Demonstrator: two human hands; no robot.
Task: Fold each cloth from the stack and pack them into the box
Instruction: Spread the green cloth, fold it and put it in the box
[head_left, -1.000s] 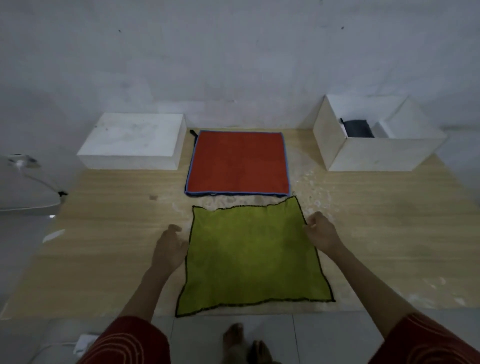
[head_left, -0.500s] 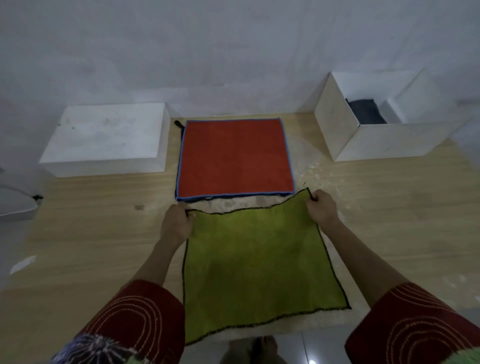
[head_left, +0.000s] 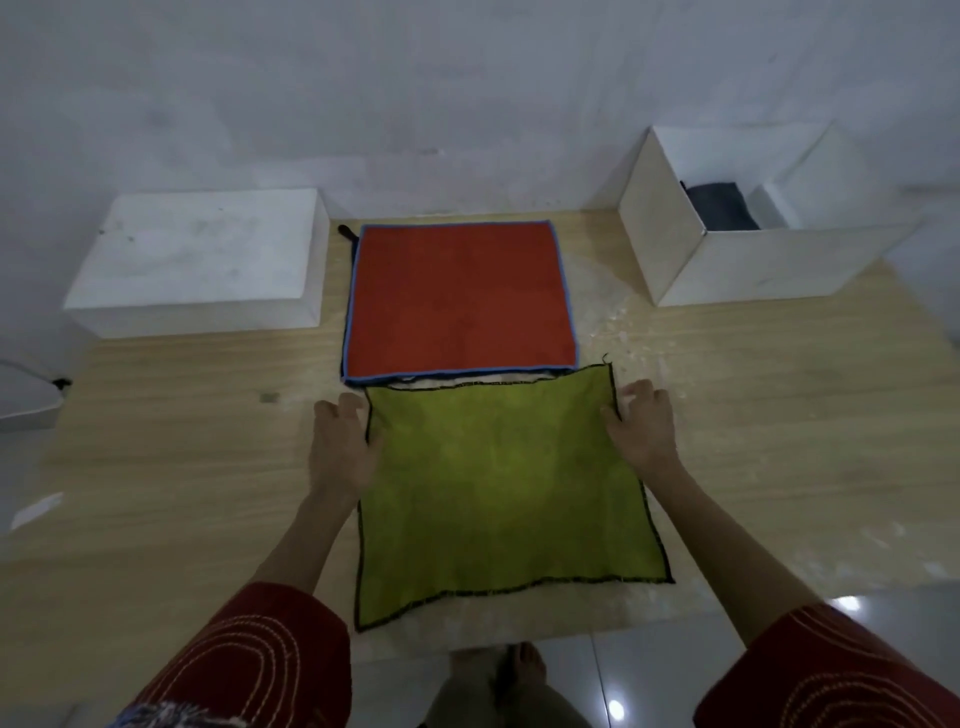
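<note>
Pinching green cloth (head_left: 498, 488) at side edges nr far corners, L hand (head_left: 343, 441) & R hand (head_left: 644, 426), prob. to fold far half twd body, clear of red stack (head_left: 457, 301).

**One head-worn camera, looking forward and down**

The only view comes from a wide-angle camera on the person's head. It faces forward and tilts steeply down, close over the wooden table (head_left: 779, 415). The table's near edge crosses the lower frame, and the person's feet (head_left: 522, 667) show on the floor just below it. Both forearms enter from the bottom corners. The left hand (head_left: 343, 447) and right hand (head_left: 647, 428) sit at mid-frame, either side of the green cloth (head_left: 498, 499). The far wall (head_left: 467, 104) fills the top third.
</note>
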